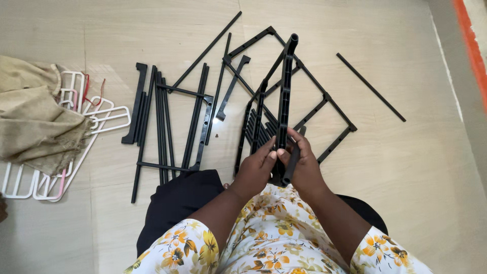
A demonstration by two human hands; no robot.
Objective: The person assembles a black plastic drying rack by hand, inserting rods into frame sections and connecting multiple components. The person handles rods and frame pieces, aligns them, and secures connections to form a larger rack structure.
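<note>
Both hands, our left hand (256, 170) and right hand (303, 165), clasped a black slotted bar (284, 101) upright; left of it lay loose black rods (165, 122), farther left white hangers (104, 116)

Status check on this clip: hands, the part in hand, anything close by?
Left hand and right hand both grip black plastic rail, held upright. Black frame pieces lie on floor beyond. White hangers far left.

Bare floor (416, 167) is lying open right of the single rod (370, 87). Ahead, the slatted frames (304, 96) and loose bars (167, 116) are crowding the reach. Left, burlap sack (30, 116) and white hangers (96, 114) are blocking passage. Narrow gaps are running between bar clusters.
</note>
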